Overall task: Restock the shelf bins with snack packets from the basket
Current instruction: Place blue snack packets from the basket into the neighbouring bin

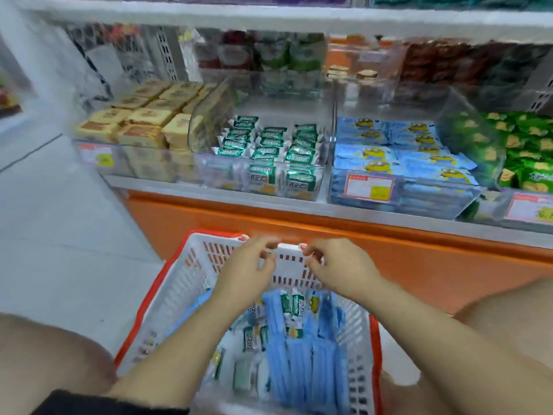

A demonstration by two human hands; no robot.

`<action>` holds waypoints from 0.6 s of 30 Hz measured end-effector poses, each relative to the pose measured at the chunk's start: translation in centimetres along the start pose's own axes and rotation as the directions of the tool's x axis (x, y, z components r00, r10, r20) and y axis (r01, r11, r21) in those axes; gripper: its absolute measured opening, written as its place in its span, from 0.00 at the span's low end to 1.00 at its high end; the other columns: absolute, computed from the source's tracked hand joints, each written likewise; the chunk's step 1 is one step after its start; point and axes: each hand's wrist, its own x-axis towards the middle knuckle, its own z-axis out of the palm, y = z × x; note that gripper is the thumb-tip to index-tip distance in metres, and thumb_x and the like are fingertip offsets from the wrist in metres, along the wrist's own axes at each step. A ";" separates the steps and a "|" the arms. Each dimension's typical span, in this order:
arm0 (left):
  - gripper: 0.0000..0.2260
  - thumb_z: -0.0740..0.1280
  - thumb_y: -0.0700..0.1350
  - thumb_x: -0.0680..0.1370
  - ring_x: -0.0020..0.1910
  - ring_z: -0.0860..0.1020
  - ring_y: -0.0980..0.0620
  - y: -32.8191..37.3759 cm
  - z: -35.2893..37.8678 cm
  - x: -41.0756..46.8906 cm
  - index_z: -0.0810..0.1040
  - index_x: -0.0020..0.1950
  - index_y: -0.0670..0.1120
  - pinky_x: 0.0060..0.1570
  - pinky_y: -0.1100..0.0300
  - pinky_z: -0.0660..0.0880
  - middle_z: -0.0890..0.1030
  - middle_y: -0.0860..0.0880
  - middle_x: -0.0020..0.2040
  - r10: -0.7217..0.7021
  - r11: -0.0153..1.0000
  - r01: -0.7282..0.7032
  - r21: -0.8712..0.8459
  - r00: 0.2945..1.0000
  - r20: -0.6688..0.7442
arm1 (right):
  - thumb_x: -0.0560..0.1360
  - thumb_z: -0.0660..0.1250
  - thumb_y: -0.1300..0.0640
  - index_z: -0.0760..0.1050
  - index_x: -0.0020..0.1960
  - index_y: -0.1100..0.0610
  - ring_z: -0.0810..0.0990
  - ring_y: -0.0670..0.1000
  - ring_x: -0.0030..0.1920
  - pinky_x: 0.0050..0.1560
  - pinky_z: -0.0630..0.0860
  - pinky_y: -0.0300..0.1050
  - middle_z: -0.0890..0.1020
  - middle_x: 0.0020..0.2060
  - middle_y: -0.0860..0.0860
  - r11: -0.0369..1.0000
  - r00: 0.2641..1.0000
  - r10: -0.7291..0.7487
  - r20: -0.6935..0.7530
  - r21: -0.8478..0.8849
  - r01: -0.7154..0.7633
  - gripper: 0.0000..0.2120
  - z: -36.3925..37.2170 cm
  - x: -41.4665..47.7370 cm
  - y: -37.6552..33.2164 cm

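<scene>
A white basket [185, 283] with a red rim holds blue packets [299, 354] and green packets [294, 305]. The left hand [248, 274] and the right hand [341, 268] sit at its far rim, fingers curled; any grip is unclear. Behind it, clear shelf bins [260, 178] hold similar packets.

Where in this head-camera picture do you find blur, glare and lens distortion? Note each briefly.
Head view: goods behind the bins are smeared; the green packets read sharpest; the left hand and right hand at the basket rim look slightly soft; the lower shelf edge bows slightly, a wide-angle effect; the clear bin wall carries pale glare; light is even.
</scene>
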 end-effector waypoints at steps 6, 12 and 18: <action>0.17 0.59 0.45 0.83 0.58 0.78 0.50 -7.5 5.9 -4.8 0.72 0.72 0.52 0.60 0.52 0.75 0.76 0.49 0.68 -0.303 0.952 0.255 0.169 0.869 0.392 | 0.77 0.63 0.54 0.78 0.57 0.53 0.80 0.54 0.52 0.54 0.78 0.49 0.82 0.55 0.52 0.988 0.874 0.147 0.463 -0.110 -0.108 0.11 9.5 -0.4 2.1; 0.22 0.59 0.44 0.81 0.69 0.71 0.42 -11.6 12.7 -8.2 0.67 0.75 0.53 0.67 0.46 0.71 0.69 0.45 0.74 -0.410 0.909 0.185 0.373 0.556 0.723 | 0.78 0.63 0.55 0.74 0.65 0.59 0.78 0.57 0.59 0.59 0.76 0.53 0.78 0.60 0.58 0.973 0.662 0.230 0.713 -0.168 -0.157 0.17 16.1 -1.9 4.3; 0.20 0.64 0.43 0.79 0.63 0.73 0.37 -12.6 16.4 -8.9 0.71 0.71 0.47 0.64 0.43 0.72 0.73 0.39 0.66 -0.363 0.930 0.111 0.351 0.441 0.821 | 0.76 0.68 0.51 0.65 0.72 0.56 0.75 0.59 0.63 0.60 0.75 0.53 0.73 0.66 0.57 0.982 0.622 0.188 0.760 -0.146 -0.118 0.27 20.7 -3.5 4.8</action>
